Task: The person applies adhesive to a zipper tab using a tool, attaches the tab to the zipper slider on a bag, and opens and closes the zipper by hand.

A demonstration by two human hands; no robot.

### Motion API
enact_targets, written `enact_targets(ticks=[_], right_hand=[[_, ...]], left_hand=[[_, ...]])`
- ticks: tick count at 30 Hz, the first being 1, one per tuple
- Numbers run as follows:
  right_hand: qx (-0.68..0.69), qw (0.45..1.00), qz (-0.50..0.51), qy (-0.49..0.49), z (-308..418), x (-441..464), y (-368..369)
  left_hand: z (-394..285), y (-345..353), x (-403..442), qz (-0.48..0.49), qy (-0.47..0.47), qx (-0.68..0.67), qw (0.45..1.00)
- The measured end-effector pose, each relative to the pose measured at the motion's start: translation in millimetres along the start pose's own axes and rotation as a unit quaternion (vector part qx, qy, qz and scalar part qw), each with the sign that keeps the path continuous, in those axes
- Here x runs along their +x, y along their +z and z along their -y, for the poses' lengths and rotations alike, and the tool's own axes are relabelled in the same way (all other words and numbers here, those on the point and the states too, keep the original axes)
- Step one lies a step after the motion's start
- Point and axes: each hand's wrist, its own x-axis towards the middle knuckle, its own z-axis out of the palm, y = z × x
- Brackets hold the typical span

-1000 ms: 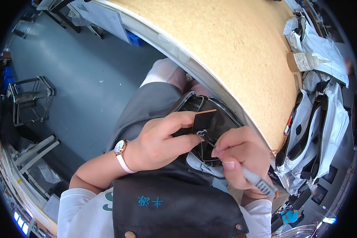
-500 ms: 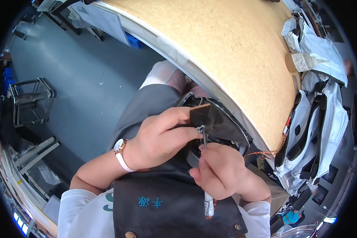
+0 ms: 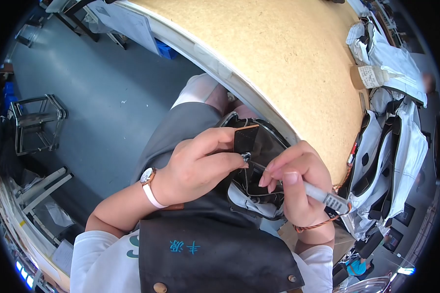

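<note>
A dark bag [image 3: 259, 200] with open zips rests on the lap, over the dark apron [image 3: 205, 249]. My left hand [image 3: 200, 163], with a watch on its wrist, pinches a small dark flap [image 3: 246, 138] with a tan edge at the bag's opening. Beside its fingertips sits a small metal zip part [image 3: 246, 156]. My right hand [image 3: 298, 183] is closed around a pen-like tool [image 3: 327, 198] with a pale, labelled barrel. The tool's thin tip points toward the metal part, and an orange-black cord [image 3: 318, 225] trails from its back end.
The tan tabletop [image 3: 278, 63] curves past the lap. On its right side are a glue bottle [image 3: 369, 76] and several white and black bag pieces [image 3: 406, 161]. A metal-framed stool [image 3: 39, 122] stands on the grey floor at left. Another person [image 3: 359, 267] is far off at lower right.
My right hand first swung in to the left hand's fingertips with the tool pointing down, then drew back right, tilting the tool again. My left hand and the flap shifted slightly left.
</note>
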Motion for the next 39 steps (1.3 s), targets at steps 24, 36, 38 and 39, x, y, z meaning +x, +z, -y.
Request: enact_targets(ticks=[24, 36, 38, 39], right_hand=[[-0.236, 0.956, 0.141, -0.101, 20.0, 40.7, 2.2], [0.064, 0.969, -0.009, 0.238, 2.3, 45.2, 0.6], [0.121, 0.96, -0.04, 0.25, -3.8, 43.0, 0.6], [0.143, 0.956, -0.046, 0.252, -7.1, 41.4, -1.0]], left_hand=[[4.6, 5.4, 7.0, -0.072, 0.045, 0.046, 0.995], [4.2, 2.1, -0.3, -0.006, 0.029, -0.005, 1.0], [4.8, 2.5, -0.1, -0.01, 0.029, -0.01, 0.999], [4.9, 2.6, 0.1, -0.011, 0.03, -0.011, 0.999]])
